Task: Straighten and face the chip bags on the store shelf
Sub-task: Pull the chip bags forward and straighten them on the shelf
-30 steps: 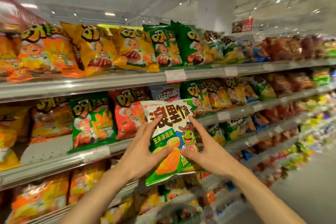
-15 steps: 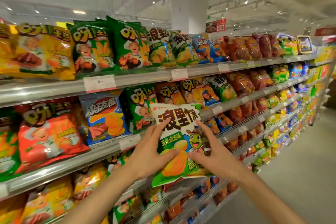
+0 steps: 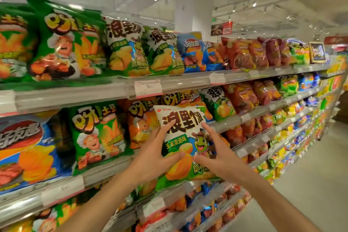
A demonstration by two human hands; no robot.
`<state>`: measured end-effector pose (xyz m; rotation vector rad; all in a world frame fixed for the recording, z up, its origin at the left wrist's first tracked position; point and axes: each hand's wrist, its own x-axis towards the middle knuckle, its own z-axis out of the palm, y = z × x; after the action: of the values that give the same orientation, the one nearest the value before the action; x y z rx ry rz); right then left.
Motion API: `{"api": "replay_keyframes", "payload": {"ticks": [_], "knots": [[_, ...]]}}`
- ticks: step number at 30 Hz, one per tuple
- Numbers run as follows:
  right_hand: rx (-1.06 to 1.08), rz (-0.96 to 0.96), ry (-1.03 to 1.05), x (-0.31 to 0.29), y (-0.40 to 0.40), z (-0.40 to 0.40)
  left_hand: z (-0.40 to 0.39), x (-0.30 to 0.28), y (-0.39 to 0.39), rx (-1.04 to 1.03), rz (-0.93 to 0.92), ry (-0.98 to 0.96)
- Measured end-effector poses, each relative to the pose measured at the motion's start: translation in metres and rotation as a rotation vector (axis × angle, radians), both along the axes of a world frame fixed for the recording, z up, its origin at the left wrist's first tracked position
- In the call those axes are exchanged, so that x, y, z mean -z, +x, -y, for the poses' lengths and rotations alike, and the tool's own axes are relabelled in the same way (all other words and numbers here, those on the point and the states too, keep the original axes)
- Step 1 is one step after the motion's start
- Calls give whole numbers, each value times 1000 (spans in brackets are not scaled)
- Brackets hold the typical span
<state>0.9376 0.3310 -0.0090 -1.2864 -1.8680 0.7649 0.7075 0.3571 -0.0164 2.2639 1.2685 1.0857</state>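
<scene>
White-green chip bag [image 3: 185, 137] held upright by both hands, left hand [image 3: 152, 158] & right hand [image 3: 220, 156] fingers curled on its sides, in front of mid shelf [image 3: 224, 125], orange bag [image 3: 141, 128] just behind-left, green bag [image 3: 98, 137] further left, price tag [image 3: 148, 87] above.

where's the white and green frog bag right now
In the head view the frog bag sits centre frame, held between the left hand and right hand, in front of the second shelf's orange bag.

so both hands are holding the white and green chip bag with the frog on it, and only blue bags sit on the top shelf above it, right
Not quite. The left hand and right hand do hold the white and green chip bag, but the top shelf carries green, white and green, blue and red bags, not only blue ones. The head view shows it.
</scene>
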Motion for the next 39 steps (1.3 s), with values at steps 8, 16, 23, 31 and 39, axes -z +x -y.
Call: {"api": "replay_keyframes", "payload": {"ticks": [8, 16, 23, 31, 39], "knots": [[-133, 45, 16, 7, 51, -85, -44, 9, 49, -180, 15, -9], [-433, 7, -26, 3, 59, -149, -44, 9, 72, -439, 130, -15], [-624, -33, -26, 3, 14, -158, -15, 3, 45, -598, 217, -27], [-310, 50, 24, -22, -37, -183, 11, -3, 1, -696, 259, 23], [-81, 455, 39, -13, -107, -208, 29, -3, -35, -710, 241, 48]]}}
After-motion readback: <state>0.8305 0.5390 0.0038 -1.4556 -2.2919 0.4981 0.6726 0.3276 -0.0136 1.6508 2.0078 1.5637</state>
